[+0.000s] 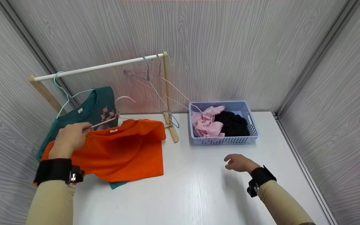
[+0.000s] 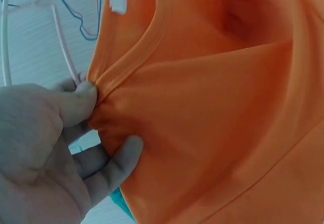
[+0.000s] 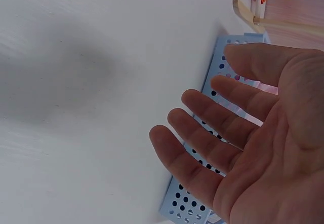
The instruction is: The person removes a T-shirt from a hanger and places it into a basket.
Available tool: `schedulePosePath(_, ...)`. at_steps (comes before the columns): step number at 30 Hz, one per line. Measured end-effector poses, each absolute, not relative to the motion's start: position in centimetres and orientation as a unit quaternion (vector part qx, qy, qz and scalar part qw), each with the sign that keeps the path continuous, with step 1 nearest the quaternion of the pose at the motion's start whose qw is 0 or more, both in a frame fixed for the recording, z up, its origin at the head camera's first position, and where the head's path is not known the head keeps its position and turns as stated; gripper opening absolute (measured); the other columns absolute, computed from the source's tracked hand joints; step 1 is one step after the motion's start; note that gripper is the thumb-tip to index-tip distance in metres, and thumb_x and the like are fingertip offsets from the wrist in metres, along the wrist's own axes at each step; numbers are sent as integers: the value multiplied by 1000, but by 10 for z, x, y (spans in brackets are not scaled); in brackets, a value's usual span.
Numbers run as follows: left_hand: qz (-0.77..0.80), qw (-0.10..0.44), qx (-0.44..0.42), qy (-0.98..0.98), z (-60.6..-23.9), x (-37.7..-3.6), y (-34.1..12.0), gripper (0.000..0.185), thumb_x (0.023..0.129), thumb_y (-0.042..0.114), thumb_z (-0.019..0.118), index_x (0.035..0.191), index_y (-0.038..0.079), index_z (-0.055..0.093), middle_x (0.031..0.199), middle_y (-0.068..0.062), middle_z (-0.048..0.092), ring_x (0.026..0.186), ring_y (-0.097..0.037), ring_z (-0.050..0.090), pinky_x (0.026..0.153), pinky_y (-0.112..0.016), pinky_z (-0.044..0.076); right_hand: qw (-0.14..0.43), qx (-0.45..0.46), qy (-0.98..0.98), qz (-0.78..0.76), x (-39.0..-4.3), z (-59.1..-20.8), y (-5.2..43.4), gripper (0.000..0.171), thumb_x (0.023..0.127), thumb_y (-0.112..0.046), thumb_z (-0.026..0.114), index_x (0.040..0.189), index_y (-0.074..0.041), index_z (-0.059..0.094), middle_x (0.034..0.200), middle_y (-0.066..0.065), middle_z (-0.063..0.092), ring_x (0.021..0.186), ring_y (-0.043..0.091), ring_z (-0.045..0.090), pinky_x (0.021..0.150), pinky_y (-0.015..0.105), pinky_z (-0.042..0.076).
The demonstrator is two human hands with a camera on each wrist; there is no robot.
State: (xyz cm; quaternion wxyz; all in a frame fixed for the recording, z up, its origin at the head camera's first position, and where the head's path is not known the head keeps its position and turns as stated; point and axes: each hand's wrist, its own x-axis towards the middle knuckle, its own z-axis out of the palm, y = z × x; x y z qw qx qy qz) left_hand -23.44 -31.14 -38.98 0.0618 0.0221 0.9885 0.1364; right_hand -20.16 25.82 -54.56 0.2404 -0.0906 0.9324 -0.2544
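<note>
- White table (image 1: 183, 193) lay underneath.
- Left hand (image 1: 70, 139) pinched the pink hanger (image 1: 104, 122) and orange shirt (image 1: 133, 156), stretched sideways before the white rod (image 1: 105, 66).
- Right hand (image 1: 239, 163), farther off, hung loose, empty.

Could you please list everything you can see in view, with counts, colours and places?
Orange shirt: one, orange, at left, before the teal shirt
Pink hanger: one, pink, at the orange shirt's neckline
Teal shirt: one, teal, on the mint hanger
Mint hanger: one, mint, on the rod
Blue hanger: one, blue, rod's right end
Second pink hanger: one, pink, beside the blue one
Rack: one, pale wood, white rod, left
Basket: one, light blue, right of the rack
Pink cloth: one bundle, pink, in the basket
Black cloth: one bundle, black, beside it
Table: one, white, underneath
Walls: three, grey, around
Wrist straps: two, black, one per wrist
Sleeves: two, beige, forearms
Left hand: one, gripping the orange shirt
Right hand: one, above the table
</note>
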Motion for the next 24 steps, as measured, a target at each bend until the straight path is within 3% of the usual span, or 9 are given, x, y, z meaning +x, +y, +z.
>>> schedulePosePath(6, 180, 69, 75, 978, -393, -235, -291, 26, 103, 17, 47, 123, 7, 61, 110, -22, 63, 85, -33, 50, 71, -39, 44, 209, -124, 933, -267, -205, -540, 254, 38, 89, -15, 62, 122, 5, 59, 114, 26, 66, 108, 39, 63, 92, 50, 50)
schedulePosePath(12, 199, 55, 139, 968, -386, -242, -262, 25, 102, 17, 49, 120, 12, 65, 113, -17, 67, 90, -32, 53, 81, -48, 46, 131, -164, 925, -317, -211, -523, 243, 44, 93, -14, 62, 131, 6, 53, 128, 27, 59, 117, 45, 57, 100, 56, 45)
schedulePosePath(17, 220, 56, 179, 957, -382, -251, -228, 25, 102, 17, 49, 121, 13, 66, 116, -12, 69, 98, -31, 58, 98, -54, 46, 74, -174, 909, -370, -212, -498, 224, 56, 89, -21, 71, 139, -6, 50, 136, 16, 57, 125, 36, 53, 102, 53, 46)
schedulePosePath(24, 257, 35, 216, 941, -387, -260, -174, 24, 102, 20, 50, 117, 17, 68, 112, -7, 70, 101, -27, 63, 97, -47, 51, -32, -163, 920, -356, -207, -471, 207, 42, 87, -29, 74, 126, -18, 62, 107, 1, 68, 94, 19, 63, 87, 40, 53)
